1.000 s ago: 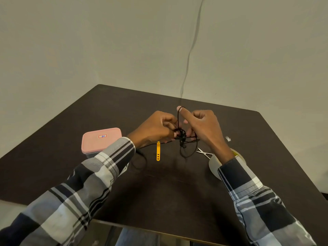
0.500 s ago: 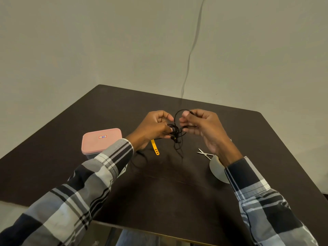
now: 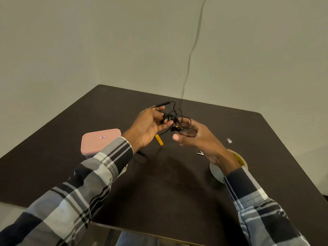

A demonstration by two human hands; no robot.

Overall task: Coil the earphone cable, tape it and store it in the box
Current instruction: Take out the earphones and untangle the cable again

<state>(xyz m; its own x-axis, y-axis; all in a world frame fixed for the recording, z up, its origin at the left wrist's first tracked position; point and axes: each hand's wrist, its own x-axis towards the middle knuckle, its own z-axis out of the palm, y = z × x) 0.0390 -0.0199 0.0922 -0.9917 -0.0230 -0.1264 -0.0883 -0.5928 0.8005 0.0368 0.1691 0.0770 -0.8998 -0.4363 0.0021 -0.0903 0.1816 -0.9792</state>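
A tangled black earphone cable [image 3: 174, 118] hangs between my two hands above the dark table [image 3: 159, 183]. My left hand [image 3: 148, 126] pinches the bundle near its inline remote, which sticks out above the fingers. A yellow strap [image 3: 159, 139] dangles from the cable below that hand. My right hand [image 3: 197, 137] lies palm up under loose loops of cable, its fingers relaxed. The pink-lidded box [image 3: 99, 141] sits closed on the table to the left. A tape roll [image 3: 230, 166] lies partly hidden under my right wrist.
Small scissors [image 3: 200, 153] peek out beside my right wrist. A scrap of white material [image 3: 229, 140] lies further right. A thin cable runs down the wall behind the table. The table's front edge is close to me.
Both hands rose and turned. The left hand shifted its grip to near the remote, and the right hand opened palm up under the loosened loops.
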